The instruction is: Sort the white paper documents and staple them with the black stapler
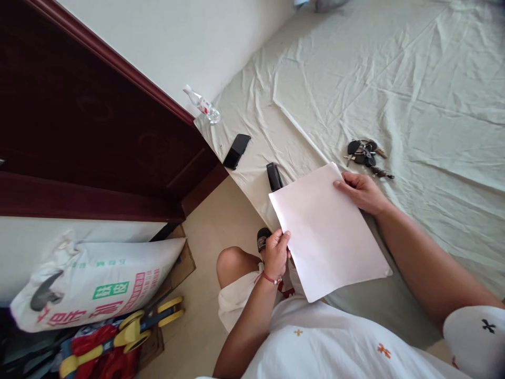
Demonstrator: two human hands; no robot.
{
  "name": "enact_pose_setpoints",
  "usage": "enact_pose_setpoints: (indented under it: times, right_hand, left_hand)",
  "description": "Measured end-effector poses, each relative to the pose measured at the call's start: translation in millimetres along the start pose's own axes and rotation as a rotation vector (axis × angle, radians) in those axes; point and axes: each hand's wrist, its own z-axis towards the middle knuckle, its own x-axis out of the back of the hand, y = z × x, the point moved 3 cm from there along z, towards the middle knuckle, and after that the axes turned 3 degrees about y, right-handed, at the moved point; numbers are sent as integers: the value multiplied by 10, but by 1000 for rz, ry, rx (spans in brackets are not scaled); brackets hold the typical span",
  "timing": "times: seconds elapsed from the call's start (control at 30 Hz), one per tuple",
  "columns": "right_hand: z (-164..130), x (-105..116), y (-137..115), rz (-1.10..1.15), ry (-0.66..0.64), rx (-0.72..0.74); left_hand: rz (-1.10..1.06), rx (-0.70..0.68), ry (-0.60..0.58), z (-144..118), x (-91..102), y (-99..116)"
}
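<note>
Over bed (pixel 394 79): both hands' fingers (pixel 284 235) seemingly pinch paper (pixel 327 231).

Readable marks are few. The white woven sack (pixel 98 279) at the lower left of the frame carries a green box with white Chinese characters and larger red characters below it, seen upside down and too skewed to read; a dark grey emblem sits at its left end. The plastic bottle (pixel 202 105) at upper centre left has a red-and-white label, too small to read. The white paper sheet (pixel 327 231) at centre shows no print.
</note>
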Motion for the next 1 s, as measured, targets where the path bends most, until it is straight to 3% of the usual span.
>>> enact_pose_setpoints:
  times: [0.27, 0.63, 0.8, 1.0]
  right_hand:
    - [70, 32, 95, -90, 146, 115]
    - [64, 13, 45, -43, 2, 71]
    - [58, 24, 42, -76, 53, 71]
    - [70, 29, 55, -99, 110, 115]
  left_hand:
    - [91, -15, -9, 61, 16, -67]
    - [65, 37, -55, 46, 32, 53]
    - [30, 150, -94, 18, 52, 65]
    - [-45, 144, -89, 68, 55, 57]
